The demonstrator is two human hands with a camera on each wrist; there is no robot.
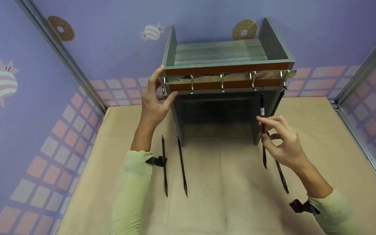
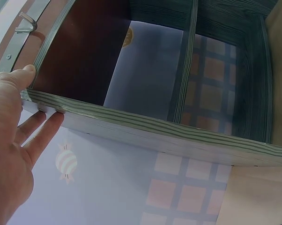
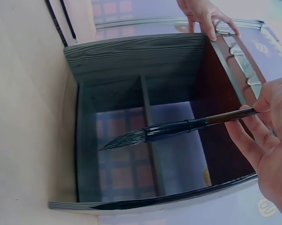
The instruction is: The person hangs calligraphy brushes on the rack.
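— Where's the brush?

— The brush point(image 1: 263, 130) hangs at centre right of the head view, pinched in the right hand point(image 1: 282, 143), whose fingers point(image 3: 246, 140) are clamped on its handle, bristles down, in front of the grey rack point(image 1: 227, 58).

— And the other hand?

— The left hand point(image 1: 153, 98) rests on the rack's upper left corner by the hook rail point(image 1: 224, 78), fingers straight. Two more brushes point(image 1: 175, 166) lie on the counter point(image 1: 227, 202) at lower left.
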